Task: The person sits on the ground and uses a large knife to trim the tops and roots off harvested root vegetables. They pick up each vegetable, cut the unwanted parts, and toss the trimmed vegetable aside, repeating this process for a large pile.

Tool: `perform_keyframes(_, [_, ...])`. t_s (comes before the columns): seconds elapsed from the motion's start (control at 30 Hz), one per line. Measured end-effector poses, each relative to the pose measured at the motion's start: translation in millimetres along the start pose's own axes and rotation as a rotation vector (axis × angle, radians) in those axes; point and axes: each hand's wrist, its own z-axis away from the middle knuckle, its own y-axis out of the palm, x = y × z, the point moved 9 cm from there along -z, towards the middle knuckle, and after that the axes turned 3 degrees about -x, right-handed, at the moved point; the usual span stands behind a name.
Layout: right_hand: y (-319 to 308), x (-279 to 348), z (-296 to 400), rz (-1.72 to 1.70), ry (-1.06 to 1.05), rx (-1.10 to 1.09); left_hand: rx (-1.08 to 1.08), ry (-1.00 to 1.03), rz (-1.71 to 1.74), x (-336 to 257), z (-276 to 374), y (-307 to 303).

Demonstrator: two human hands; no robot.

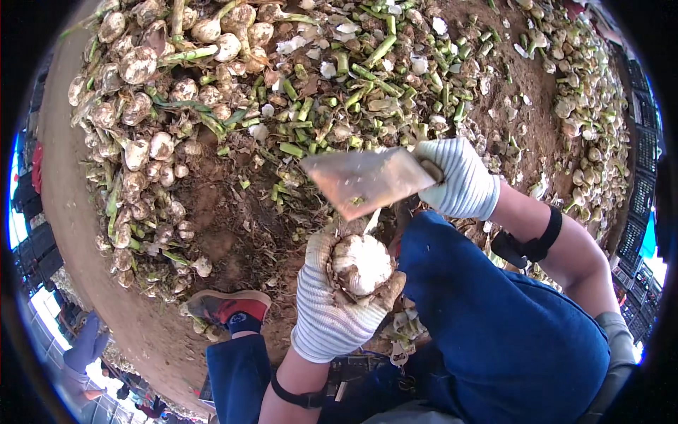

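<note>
My left hand (339, 297), in a striped knit glove with soiled fingers, holds a large garlic bulb (362, 265) from below, its pale face turned up. My right hand (458, 177), gloved alike, grips the handle of a broad cleaver-like blade (371, 177). That blade is smeared with brown, slightly blurred, and lies just above the bulb and the left fingertips. A thin pale strip stands between bulb and blade; whether it joins either one cannot be told.
Untrimmed garlic bulbs (136, 66) lie heaped at the left. Cut green stems (371, 79) and peel litter the soil ahead. Another garlic row (588, 132) and black plastic crates (638, 196) line the right. My red shoe (246, 307) is near the left heap. A person (85, 350) is at lower left.
</note>
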Motion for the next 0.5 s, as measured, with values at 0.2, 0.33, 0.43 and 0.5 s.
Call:
perform_keyframes(0.2, [16,24,7,0.057,-0.093,0.040,-0.258,-0.063,0.085,39,-6,-35])
perform_keyframes(0.33, [26,39,7,-0.065,-0.068,0.137,-0.399,-0.112,0.241,56,-2,-51])
perform_keyframes(0.43, [29,50,5,-0.193,-0.032,0.193,-0.431,-0.071,0.306,64,0,-49])
perform_keyframes(0.5, [29,55,2,-0.240,-0.024,0.216,-0.437,-0.080,0.479,57,0,-41])
